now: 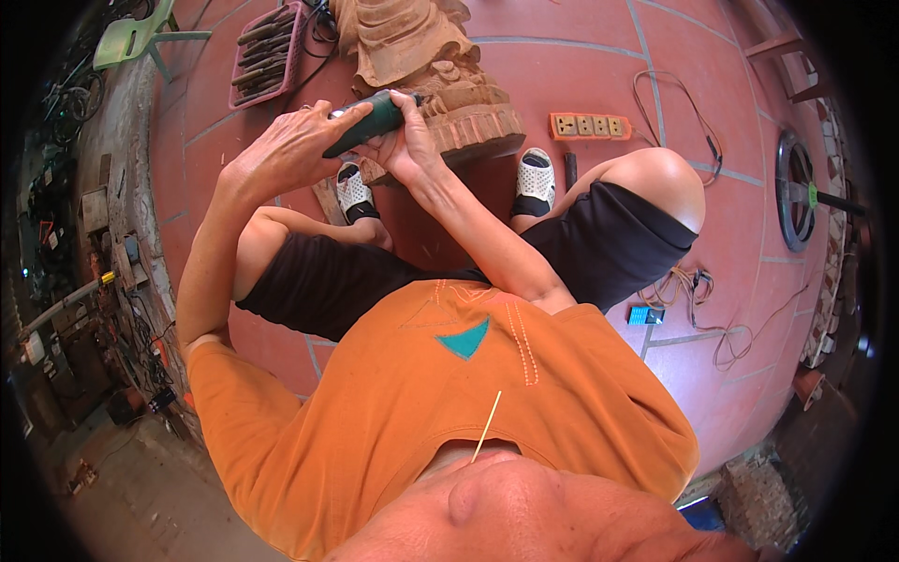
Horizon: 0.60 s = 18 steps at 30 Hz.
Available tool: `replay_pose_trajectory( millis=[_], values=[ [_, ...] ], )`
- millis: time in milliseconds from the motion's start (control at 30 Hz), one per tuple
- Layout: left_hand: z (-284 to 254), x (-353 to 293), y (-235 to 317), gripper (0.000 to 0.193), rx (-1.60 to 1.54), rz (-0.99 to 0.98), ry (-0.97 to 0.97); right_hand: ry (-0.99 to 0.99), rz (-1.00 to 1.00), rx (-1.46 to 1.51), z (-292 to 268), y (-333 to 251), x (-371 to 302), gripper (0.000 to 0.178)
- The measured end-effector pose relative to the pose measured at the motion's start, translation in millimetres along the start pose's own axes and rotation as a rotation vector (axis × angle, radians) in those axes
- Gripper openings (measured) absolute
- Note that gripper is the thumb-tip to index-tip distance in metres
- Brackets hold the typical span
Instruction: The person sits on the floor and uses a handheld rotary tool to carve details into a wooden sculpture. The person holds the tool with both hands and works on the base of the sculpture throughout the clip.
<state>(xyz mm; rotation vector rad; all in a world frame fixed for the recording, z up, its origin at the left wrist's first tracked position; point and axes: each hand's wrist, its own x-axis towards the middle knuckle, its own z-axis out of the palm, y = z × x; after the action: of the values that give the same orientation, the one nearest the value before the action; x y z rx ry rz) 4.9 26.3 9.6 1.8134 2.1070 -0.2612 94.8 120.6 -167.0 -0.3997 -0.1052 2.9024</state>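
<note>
Both my hands are on a dark green die grinder, which slants up to the right in front of me. My left hand is closed round its rear end, with a finger stretched along the body. Nearer the front, my right hand wraps it from below, thumb up by the nose. The tool's tip points at a carved brown wooden figure and is too small to make out. The figure lies between my feet with its ridged base toward me. Whether the tip touches the wood I cannot tell.
A pink basket of carving tools stands at the far left, near a green chair. An orange power strip lies right of the carving. Cables, a small blue box and a black ring-shaped wheel are to my right.
</note>
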Motion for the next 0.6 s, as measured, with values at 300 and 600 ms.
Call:
replay_pose_trajectory(
  millis=[300, 600],
  values=[
    [-1.7, -2.3, 1.8, 0.076, -0.029, -0.005, 0.063, -0.004, 0.004, 0.074, -1.1, 2.0, 1.6, 0.045],
    [-9.5, -9.5, 1.9, 0.073, 0.007, 0.048, 0.143, -0.015, -0.034, 0.027, -5.9, 0.9, 6.6, 0.05]
  ],
)
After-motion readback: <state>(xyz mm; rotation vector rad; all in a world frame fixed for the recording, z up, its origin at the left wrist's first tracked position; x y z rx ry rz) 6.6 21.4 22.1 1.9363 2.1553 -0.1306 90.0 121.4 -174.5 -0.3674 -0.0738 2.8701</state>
